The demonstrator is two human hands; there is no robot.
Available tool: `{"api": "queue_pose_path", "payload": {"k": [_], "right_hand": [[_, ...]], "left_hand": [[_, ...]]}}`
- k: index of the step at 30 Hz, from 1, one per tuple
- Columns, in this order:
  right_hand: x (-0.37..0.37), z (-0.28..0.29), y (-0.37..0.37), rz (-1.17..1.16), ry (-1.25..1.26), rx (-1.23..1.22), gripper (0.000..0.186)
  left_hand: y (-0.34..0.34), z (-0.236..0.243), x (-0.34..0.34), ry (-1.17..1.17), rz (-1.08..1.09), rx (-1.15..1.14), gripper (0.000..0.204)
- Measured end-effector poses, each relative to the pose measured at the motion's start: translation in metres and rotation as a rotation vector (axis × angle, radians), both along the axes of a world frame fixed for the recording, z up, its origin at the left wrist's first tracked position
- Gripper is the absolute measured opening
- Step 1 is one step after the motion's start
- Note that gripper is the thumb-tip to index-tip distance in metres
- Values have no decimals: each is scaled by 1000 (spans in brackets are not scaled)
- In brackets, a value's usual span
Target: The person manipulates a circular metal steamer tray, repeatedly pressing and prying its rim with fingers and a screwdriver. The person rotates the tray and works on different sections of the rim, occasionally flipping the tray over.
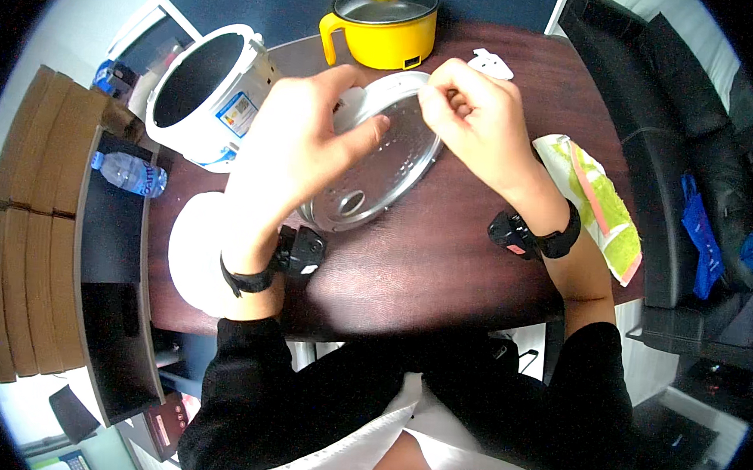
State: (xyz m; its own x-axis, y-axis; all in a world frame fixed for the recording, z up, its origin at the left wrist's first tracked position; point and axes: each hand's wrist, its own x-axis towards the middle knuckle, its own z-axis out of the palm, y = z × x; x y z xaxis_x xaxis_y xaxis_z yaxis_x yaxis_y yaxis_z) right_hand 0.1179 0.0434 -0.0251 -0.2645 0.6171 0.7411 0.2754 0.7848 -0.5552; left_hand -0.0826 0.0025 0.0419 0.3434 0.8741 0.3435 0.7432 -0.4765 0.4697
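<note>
A person sat at a dark brown worktop [444, 265], seen from above, both bare hands on a round metal lid [372, 170] that lay tilted near the middle of the worktop. The left hand [291, 144] rested over the lid's left half, thumb stretched across its inner face and fingers curled behind the rim, a loose grip on the edge. The right hand [474, 120] pinched the lid's upper rim at about 1 o'clock, fingertips closed tight together; what they nipped was too small to tell. Each wrist wore a black band.

At 12 o'clock stood a yellow pot [380, 28] with a glass cover. At 10 o'clock a white cooker body [209, 87] lay tipped on its side, its opening showing. A white plate [192, 254] sat at 8 o'clock, partly under the left forearm. A green and white cloth [598, 205] lay at 3 o'clock, and a water bottle [128, 173] at 9 o'clock, off the worktop.
</note>
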Motion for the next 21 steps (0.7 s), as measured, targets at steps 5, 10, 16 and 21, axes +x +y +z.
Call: {"api": "queue_pose_path", "payload": {"k": [5, 10, 16, 21], "right_hand": [[5, 8, 2, 8, -84, 60, 12], [15, 17, 5, -43, -58, 149, 12], [18, 18, 4, -95, -89, 158, 11], [19, 13, 6, -155, -172, 177, 12]], "left_hand": [[3, -7, 20, -49, 21, 147, 33], [3, 4, 38, -80, 74, 179, 36], [8, 1, 38, -112, 1, 214, 29], [14, -4, 39, -93, -23, 256, 28]]}}
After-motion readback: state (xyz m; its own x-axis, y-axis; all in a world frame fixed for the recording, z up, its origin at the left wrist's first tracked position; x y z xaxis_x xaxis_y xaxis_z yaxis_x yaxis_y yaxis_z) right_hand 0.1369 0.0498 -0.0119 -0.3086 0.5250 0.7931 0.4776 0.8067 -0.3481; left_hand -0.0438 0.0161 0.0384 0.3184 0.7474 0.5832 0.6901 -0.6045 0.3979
